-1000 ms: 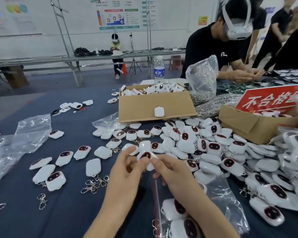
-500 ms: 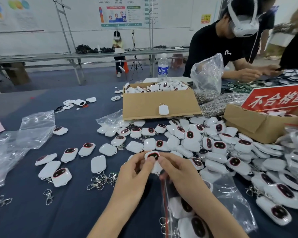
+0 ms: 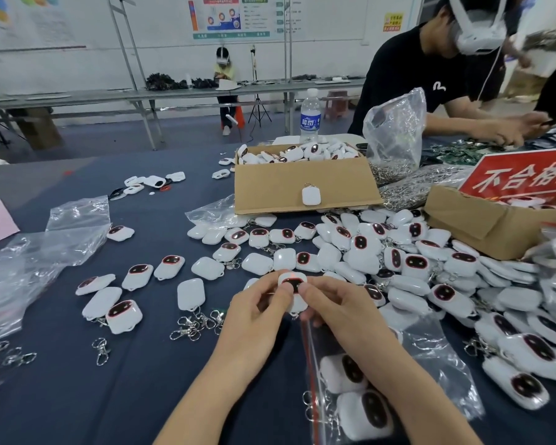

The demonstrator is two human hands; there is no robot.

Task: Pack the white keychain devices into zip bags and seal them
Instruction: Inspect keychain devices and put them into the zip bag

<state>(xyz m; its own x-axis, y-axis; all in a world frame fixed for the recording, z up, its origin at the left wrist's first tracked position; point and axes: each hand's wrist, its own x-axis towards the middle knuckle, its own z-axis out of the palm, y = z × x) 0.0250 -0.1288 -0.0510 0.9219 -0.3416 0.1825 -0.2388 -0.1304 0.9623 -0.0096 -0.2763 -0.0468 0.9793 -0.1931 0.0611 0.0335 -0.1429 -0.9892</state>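
My left hand [image 3: 258,311] and my right hand [image 3: 336,311] together pinch one white keychain device [image 3: 292,282] with a dark oval face, held just above the dark blue table [image 3: 77,396]. Below my right forearm lies a clear zip bag [image 3: 430,345] with a red seal strip, holding two or more devices. A big heap of white keychain devices [image 3: 398,261] spreads to the right, and loose ones [image 3: 126,313] lie at the left.
An open cardboard box [image 3: 276,184] full of devices stands behind the heap. A second box [image 3: 482,226] with a red sign sits at the right. Empty clear bags [image 3: 29,261] lie at the left, metal clasps [image 3: 193,326] near my left hand. A person works across the table.
Both hands keep hold of the same device. The view has drifted a little, so hands and device sit slightly lower and to the right in the frame.
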